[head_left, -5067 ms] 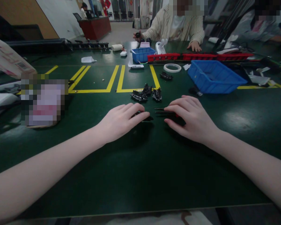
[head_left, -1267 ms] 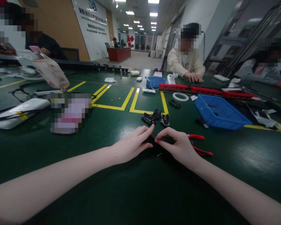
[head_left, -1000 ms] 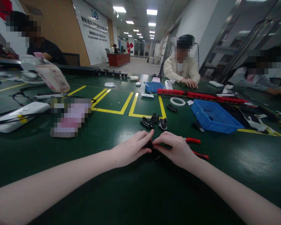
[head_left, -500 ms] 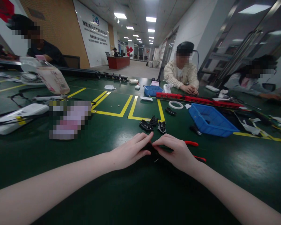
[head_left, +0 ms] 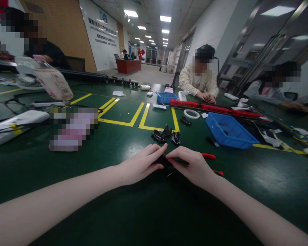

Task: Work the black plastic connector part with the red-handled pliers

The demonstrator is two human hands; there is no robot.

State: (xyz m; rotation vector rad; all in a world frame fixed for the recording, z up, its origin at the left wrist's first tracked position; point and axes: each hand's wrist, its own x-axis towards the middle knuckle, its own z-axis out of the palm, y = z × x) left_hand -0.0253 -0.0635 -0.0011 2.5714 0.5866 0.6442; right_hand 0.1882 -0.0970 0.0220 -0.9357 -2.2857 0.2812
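My left hand (head_left: 141,164) and my right hand (head_left: 192,165) meet fingertip to fingertip on the green table (head_left: 143,212), both pinched on a small black part (head_left: 166,163) that they mostly hide. Red-handled pliers (head_left: 212,162) lie on the table just behind my right hand, untouched. A cluster of black plastic parts (head_left: 165,134) sits a little farther out, by the yellow line.
A blue bin (head_left: 229,131) stands at the right, a smaller blue bin (head_left: 165,98) and a white tape ring (head_left: 191,113) farther back. Long red rails (head_left: 215,107) cross the far side. Other people sit at the table's far and left sides. White items lie at left.
Five seconds ago my right hand lay over the pliers; now the pliers lie on the table and both hands pinch the black part. In the last second the hands barely moved; the view lifted.
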